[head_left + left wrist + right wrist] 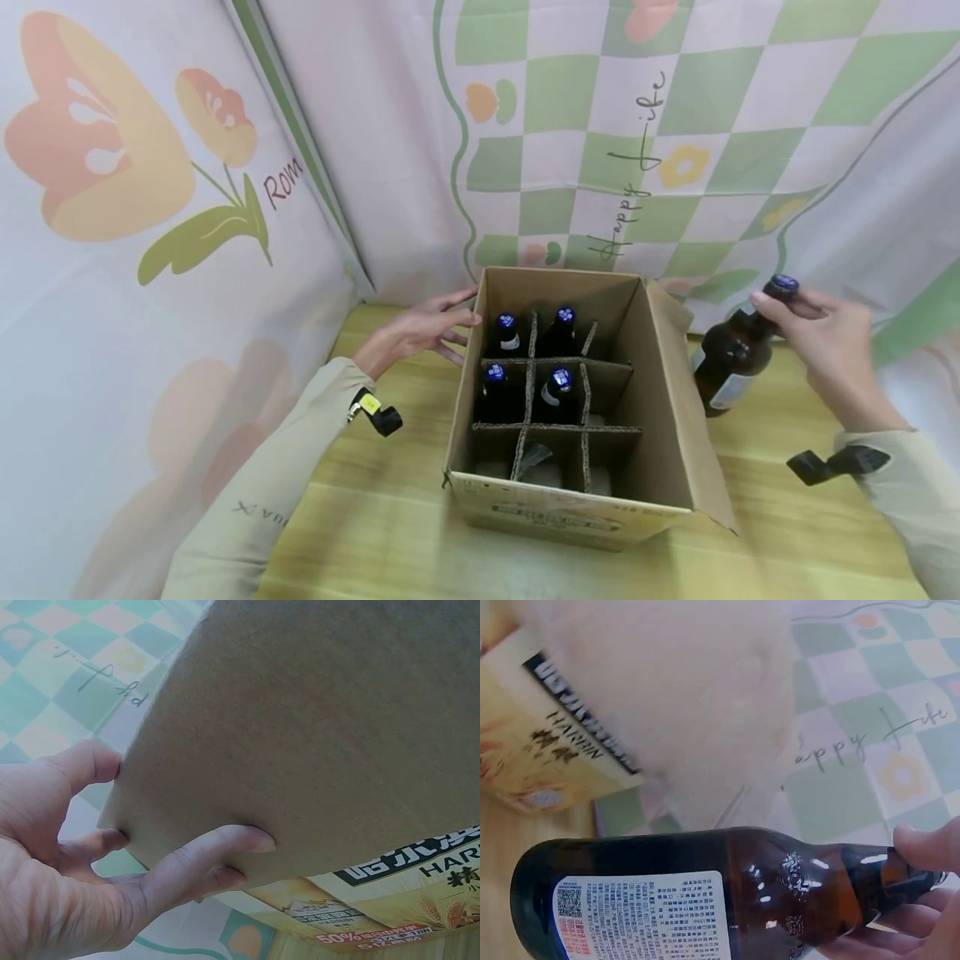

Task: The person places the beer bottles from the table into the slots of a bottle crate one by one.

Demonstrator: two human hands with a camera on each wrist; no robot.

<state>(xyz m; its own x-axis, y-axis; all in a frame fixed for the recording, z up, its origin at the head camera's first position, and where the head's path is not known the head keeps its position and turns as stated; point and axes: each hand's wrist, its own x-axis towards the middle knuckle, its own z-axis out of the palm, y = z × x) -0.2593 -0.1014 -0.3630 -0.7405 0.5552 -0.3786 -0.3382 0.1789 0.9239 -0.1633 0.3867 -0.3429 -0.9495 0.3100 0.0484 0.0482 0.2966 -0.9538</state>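
An open cardboard beer box (555,500) stands on the table, with cardboard dividers (555,427) splitting its inside. Several brown bottles with blue caps (561,381) sit upright in compartments at its back and left. My left hand (423,329) is at the box's left side; in the left wrist view its fingertips touch the brown flap (300,735) near the edge. Beyond the box's right flap, my right hand (832,333) grips a brown beer bottle (731,358) by the neck, just under the cap. That bottle leans, base toward the box, and shows a white label in the right wrist view.
The right flap (690,417) folds outward, close to the bottle. Clear plastic (536,455) lies in a front compartment. Around the box runs a wood-patterned tabletop (360,517). Printed curtains close off the back (555,167) and left (112,292).
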